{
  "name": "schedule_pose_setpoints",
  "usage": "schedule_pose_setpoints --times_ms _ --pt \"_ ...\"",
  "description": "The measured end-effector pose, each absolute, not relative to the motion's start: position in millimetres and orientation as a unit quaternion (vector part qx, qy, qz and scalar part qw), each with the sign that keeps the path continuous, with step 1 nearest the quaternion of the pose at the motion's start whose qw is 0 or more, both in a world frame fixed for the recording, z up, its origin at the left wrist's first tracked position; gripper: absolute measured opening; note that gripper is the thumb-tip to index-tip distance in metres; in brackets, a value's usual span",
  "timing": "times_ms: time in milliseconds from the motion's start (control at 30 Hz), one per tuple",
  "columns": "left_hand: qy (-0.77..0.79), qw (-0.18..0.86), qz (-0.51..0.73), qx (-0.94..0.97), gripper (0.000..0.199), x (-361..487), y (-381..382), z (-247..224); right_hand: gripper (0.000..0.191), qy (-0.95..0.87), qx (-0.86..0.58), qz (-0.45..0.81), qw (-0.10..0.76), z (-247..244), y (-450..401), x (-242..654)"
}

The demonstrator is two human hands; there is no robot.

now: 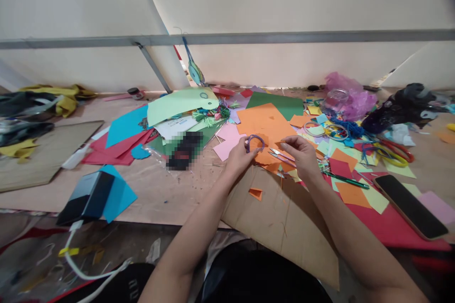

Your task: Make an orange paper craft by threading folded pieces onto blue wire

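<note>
My left hand [239,155] holds a small purple loop of cord or wire [254,141] between thumb and fingers. My right hand [300,151] is closed just right of it, pinching what looks like the loop's other end or a small orange piece; I cannot tell which. Both hands hover over orange paper sheets [265,123]. A small pair of snips [280,155] lies under my right hand. A brown cardboard sheet [284,218] lies below my forearms, with an orange scrap [256,193] on it.
Coloured paper sheets and scraps cover the table. A phone [410,206] lies at the right on red paper, scissors [391,151] and a green pen [346,180] nearby. A black box [85,196] with a white cable sits at the left edge. A glass jar [336,99] stands at the back.
</note>
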State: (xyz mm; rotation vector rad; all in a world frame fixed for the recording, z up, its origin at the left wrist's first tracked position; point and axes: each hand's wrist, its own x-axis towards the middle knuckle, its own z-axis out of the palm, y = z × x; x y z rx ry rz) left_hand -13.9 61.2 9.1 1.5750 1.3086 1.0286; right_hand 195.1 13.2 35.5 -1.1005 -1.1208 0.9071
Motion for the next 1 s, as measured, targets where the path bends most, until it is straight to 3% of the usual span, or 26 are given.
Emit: schedule_pose_setpoints --times_ms 100,200,400,1000 --pt "0.55 0.267 0.408 0.678 0.049 -15.6 55.8 17.7 0.03 -0.462 -0.474 0.432 0.612 35.4 13.5 193.7" --pt "0.506 0.199 0.437 0.717 0.024 -11.9 49.1 23.1 0.032 -0.44 -0.481 0.451 0.609 36.7 11.8 189.6" --pt "0.368 0.254 0.465 0.764 0.012 2.2 38.1 27.9 0.033 -0.456 -0.507 0.444 0.582 34.7 10.8 182.8" --pt "0.384 0.335 0.473 0.719 0.005 7.1 34.5 25.2 0.025 -0.561 -0.54 0.318 0.54 30.9 7.0 177.0"
